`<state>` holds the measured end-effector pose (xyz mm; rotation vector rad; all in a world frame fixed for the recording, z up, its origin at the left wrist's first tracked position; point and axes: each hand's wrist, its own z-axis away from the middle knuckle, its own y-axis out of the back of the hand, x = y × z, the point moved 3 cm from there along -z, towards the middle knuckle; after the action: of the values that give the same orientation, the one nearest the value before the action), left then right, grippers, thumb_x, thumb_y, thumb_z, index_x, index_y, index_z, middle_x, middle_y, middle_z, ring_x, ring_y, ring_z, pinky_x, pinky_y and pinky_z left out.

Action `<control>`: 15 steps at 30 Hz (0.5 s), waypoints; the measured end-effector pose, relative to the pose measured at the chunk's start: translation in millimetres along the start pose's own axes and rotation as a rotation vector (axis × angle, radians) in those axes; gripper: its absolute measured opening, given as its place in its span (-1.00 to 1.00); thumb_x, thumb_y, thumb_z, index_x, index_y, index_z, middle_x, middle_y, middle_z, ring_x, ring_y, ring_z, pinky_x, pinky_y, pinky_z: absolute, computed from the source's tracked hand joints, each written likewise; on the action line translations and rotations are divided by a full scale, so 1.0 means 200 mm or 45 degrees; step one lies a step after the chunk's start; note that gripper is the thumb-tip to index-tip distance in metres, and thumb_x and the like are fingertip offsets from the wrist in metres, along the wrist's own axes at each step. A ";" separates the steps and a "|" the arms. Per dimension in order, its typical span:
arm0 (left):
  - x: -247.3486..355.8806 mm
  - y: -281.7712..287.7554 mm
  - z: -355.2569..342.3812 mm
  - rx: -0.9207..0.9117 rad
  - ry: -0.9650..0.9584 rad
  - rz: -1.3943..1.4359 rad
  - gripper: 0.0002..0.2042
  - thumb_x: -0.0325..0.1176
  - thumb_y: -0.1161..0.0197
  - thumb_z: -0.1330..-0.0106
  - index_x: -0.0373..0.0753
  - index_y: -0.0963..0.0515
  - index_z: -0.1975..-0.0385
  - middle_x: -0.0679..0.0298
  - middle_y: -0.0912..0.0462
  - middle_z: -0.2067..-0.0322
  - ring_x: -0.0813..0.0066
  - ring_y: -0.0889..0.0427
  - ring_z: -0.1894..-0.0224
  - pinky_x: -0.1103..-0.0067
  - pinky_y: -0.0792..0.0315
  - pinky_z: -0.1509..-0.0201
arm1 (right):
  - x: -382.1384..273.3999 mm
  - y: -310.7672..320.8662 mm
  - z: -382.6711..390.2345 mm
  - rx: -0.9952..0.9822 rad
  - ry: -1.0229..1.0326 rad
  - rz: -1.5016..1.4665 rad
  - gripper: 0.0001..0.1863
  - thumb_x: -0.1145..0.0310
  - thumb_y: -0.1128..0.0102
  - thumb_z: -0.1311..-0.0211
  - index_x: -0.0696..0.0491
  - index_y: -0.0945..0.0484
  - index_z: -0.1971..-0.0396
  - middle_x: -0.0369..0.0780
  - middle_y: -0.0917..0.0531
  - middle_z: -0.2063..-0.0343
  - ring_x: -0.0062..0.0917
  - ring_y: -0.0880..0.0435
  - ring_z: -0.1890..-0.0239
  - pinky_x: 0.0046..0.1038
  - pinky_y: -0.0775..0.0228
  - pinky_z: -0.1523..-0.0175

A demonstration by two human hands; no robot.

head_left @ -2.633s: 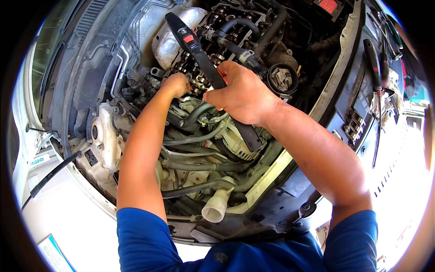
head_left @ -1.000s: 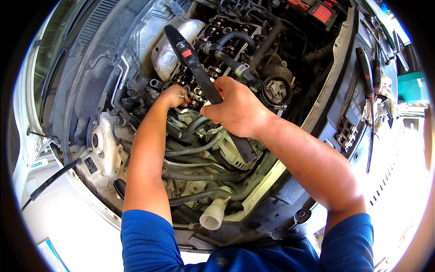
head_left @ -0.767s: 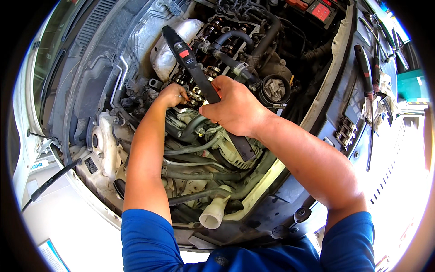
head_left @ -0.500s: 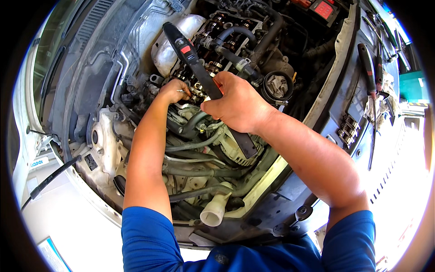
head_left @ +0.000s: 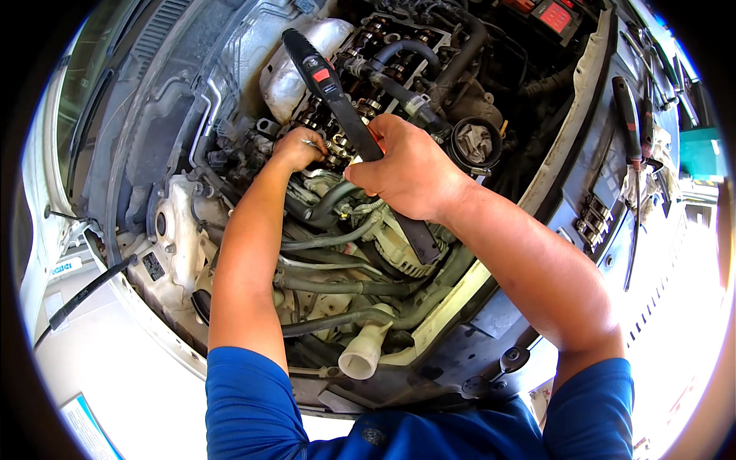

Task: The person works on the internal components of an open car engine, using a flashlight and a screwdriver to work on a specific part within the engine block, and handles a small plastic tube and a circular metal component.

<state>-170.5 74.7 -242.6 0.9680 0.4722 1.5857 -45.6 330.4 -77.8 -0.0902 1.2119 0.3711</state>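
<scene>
My right hand (head_left: pixel 414 170) is wrapped round a long black work light (head_left: pixel 337 100) with a red button, held slantwise over the engine. A bright glow shows beneath it near my fingers. My left hand (head_left: pixel 296 150) reaches down to the near end of the opened engine top (head_left: pixel 383 40), where the valve gear lies bare. Its fingers are bent together, and a small shiny metal bit shows by them; what they grip is mostly hidden.
Below my hands run several hoses (head_left: pixel 345 288) and the alternator (head_left: pixel 402 249). A white filler neck (head_left: pixel 362 356) stands in front. Screwdrivers (head_left: pixel 627 123) and metal bearing caps (head_left: pixel 593 222) lie on the right edge. Crumpled paper plugs a round opening (head_left: pixel 475 143).
The engine bay sits slightly further right and down in the view. Both hands keep their places at the engine, the right still holding the work light.
</scene>
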 end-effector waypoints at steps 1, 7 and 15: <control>0.01 0.00 0.00 0.000 -0.007 0.015 -0.82 -0.35 -0.44 0.06 -0.05 -0.73 0.40 0.32 -0.73 0.39 0.39 -0.67 0.27 0.50 -0.46 0.10 | 0.00 0.00 0.00 0.002 -0.001 0.006 -0.58 0.33 -0.25 0.04 0.26 -0.45 0.19 0.00 -0.62 0.35 -0.27 -0.65 0.25 -0.34 -0.47 0.11; 0.05 -0.01 0.01 0.063 0.096 0.009 -0.82 -0.36 -0.43 0.08 -0.05 -0.73 0.41 0.31 -0.74 0.37 0.35 -0.68 0.25 0.49 -0.48 0.12 | -0.01 0.01 0.01 0.003 -0.023 0.019 -0.58 0.33 -0.25 0.05 0.25 -0.45 0.19 -0.01 -0.62 0.35 -0.27 -0.64 0.26 -0.34 -0.46 0.13; 0.02 -0.03 0.01 0.127 0.113 -0.058 -0.84 -0.33 -0.43 0.05 0.00 -0.73 0.41 0.26 -0.72 0.32 0.28 -0.67 0.22 0.47 -0.48 0.11 | -0.03 0.00 0.02 -0.026 -0.059 -0.004 -0.54 0.33 -0.26 0.03 0.24 -0.45 0.12 -0.07 -0.61 0.36 -0.37 -0.62 0.30 -0.37 -0.45 0.18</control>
<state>-164.3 80.1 -244.1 0.9578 0.6359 1.5804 -43.7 329.6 -70.4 -0.1004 1.1622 0.3810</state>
